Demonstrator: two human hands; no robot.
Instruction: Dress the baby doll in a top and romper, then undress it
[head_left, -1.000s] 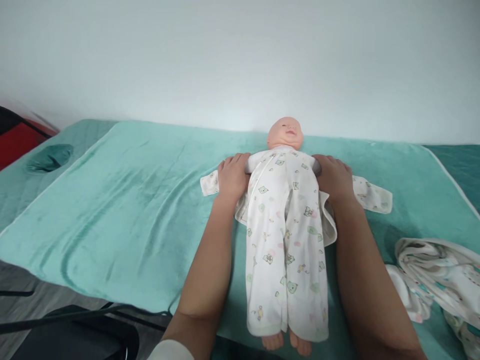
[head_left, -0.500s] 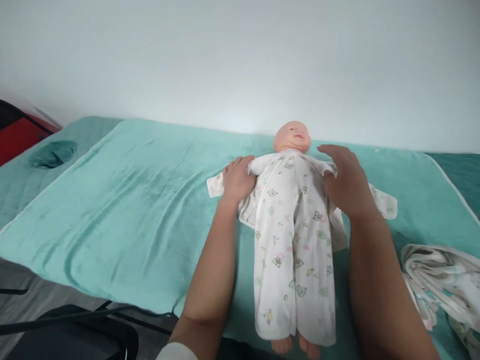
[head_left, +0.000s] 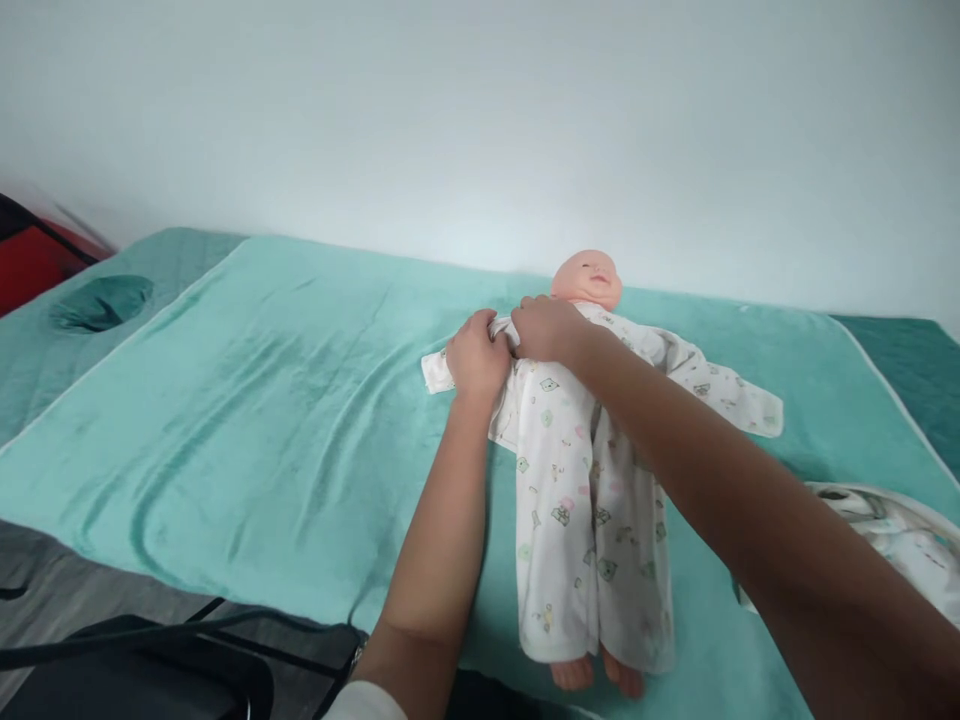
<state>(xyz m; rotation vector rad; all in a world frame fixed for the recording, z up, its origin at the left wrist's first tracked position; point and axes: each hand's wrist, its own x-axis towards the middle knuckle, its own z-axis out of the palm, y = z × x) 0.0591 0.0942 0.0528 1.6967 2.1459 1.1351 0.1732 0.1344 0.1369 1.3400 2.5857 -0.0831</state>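
A baby doll (head_left: 586, 278) lies on its back in white printed baby clothes (head_left: 559, 510), with its bare feet (head_left: 574, 673) showing below the trouser legs. My left hand (head_left: 478, 357) is closed round the sleeve (head_left: 438, 372) on the picture's left, whose cuff lies flat beyond my fingers. Across the doll's chest reaches my right hand (head_left: 546, 328), its fingers curled on the cloth near that same shoulder, close beside my left hand. The other sleeve (head_left: 739, 398) stretches out to the right, untouched.
A green sheet (head_left: 247, 430) covers a padded table with a face hole (head_left: 105, 303) at its left end. Folded printed cloth (head_left: 900, 530) lies at the right, partly behind my forearm. A white wall (head_left: 480, 130) stands behind; a black chair (head_left: 142, 670) is at lower left.
My right hand has left the right-hand sleeve and crossed over the doll's chest to the left-hand shoulder. My left hand has stayed on its sleeve.
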